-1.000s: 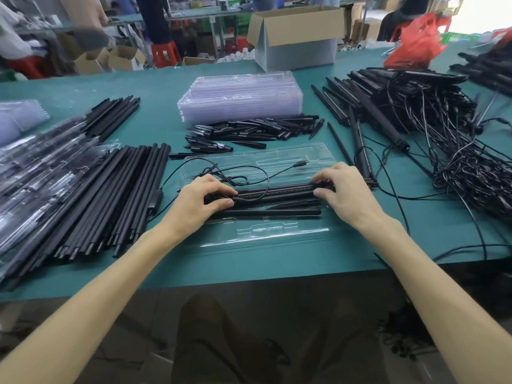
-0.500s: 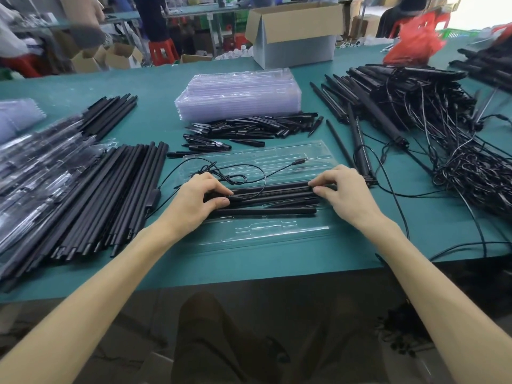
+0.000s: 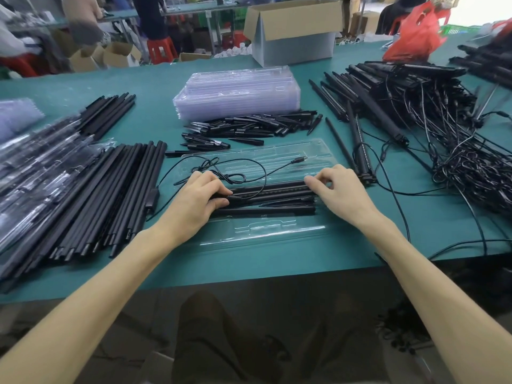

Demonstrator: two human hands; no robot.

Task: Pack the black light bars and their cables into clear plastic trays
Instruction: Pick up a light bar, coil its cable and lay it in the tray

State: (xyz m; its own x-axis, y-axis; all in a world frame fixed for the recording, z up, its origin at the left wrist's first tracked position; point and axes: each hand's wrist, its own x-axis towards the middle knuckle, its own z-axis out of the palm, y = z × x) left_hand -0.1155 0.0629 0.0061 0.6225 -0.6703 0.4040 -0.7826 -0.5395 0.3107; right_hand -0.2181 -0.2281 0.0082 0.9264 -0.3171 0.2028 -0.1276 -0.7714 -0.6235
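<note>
Both hands work at a clear tray [image 3: 277, 231] on the worktop [image 3: 277, 270]. The left hand [image 3: 199, 200] curls its fingers around one end of the black light bars [image 3: 274, 189]; the right hand [image 3: 338, 189] pinches the other end. A cable [image 3: 299, 160] loops just beyond the left hand. Best to press both ends down evenly, then tuck the cable in.

A factory packing room: a long green table [image 3: 277, 261] heaped with black bars [image 3: 110, 189] and stacked clear trays [image 3: 238, 95], an open cardboard box [image 3: 296, 48] at its far edge, red stools [image 3: 162, 49] beyond it.
</note>
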